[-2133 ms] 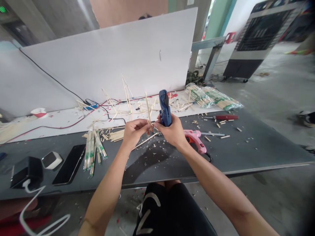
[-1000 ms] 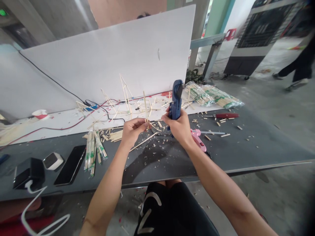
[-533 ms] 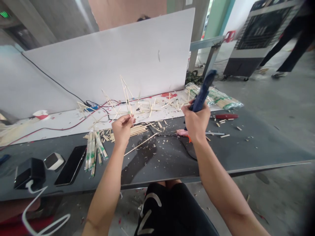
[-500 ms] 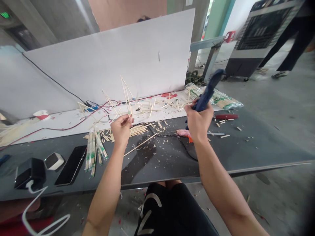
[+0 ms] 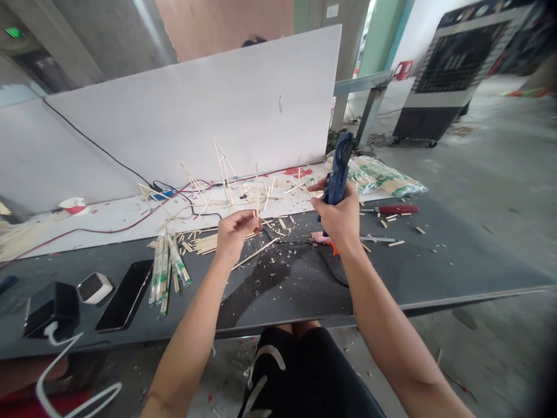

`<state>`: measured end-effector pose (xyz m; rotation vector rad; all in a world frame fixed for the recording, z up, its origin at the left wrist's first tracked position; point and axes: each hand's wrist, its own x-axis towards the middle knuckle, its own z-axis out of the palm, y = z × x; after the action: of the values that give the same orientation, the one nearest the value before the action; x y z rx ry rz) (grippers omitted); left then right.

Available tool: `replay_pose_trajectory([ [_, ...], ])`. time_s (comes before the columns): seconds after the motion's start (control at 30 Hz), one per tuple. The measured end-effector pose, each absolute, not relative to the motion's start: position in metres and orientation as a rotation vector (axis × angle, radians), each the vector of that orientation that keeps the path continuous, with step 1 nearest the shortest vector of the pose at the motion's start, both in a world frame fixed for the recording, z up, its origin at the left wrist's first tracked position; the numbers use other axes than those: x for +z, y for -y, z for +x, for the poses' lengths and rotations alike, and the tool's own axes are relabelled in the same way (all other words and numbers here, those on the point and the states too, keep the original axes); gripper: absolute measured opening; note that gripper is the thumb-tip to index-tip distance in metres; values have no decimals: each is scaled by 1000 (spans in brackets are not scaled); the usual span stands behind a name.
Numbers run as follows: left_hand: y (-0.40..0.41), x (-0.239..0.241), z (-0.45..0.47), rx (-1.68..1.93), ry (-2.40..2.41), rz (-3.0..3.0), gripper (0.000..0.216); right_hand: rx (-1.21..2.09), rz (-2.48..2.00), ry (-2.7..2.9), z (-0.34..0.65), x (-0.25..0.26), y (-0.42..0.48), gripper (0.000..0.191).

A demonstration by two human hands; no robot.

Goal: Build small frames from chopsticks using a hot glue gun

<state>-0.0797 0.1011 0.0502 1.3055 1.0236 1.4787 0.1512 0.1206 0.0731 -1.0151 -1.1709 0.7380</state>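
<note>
My left hand [image 5: 237, 232] is closed in a pinch around a thin wooden stick [image 5: 257, 194], which stands upright from the fingertips. To its right, my right hand [image 5: 342, 215] grips a dark blue hand tool [image 5: 337, 171] pointing upward; its exact kind is unclear. Behind my left hand a tall frame of joined sticks [image 5: 224, 168] stands on the white board. Smaller stick frames [image 5: 268, 190] stand around it. Loose sticks [image 5: 206, 244] lie just left of my left hand, and a pink and orange item [image 5: 319, 237] lies partly hidden beside my right hand.
Wrapped stick bundles [image 5: 161, 270], a phone [image 5: 126, 295], a white-cased device [image 5: 94, 287] and a black box [image 5: 51, 310] with a white cable lie at left. A red-handled tool [image 5: 397, 209] and bagged sticks [image 5: 387, 174] lie right. A white panel [image 5: 195, 116] closes off the back.
My left hand has moved right, away from the tall stick frame, and now holds a stick upright. My right hand has moved left, turning the blue tool more upright.
</note>
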Motion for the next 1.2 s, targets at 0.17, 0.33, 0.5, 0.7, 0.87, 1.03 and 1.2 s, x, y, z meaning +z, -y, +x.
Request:
replay_pose_trajectory([
  [0.17,-93,51,-69,1319,-974,1423,27,967,-893,1273,134,78,-109,30],
  [0.33,-89,51,-62,1227,-948,1472,26,1092,-826,1359,111,76,-97,30],
  [0.5,-91,50,-64,1160,-962,1474,25,1088,-938,1377,108,71,-98,24],
  [0.7,-95,47,-71,1169,-1038,1448,28,1039,-988,1347,108,70,-101,24],
  [0.87,-96,46,-71,1201,-1060,1458,24,1101,-912,1374,103,62,-103,25],
  [1.03,-94,49,-69,1230,-1080,1441,23,1105,-826,1401,103,57,-107,25],
  [1.2,-95,44,-65,1206,-1109,1481,23,974,-836,1499,103,54,-108,20],
])
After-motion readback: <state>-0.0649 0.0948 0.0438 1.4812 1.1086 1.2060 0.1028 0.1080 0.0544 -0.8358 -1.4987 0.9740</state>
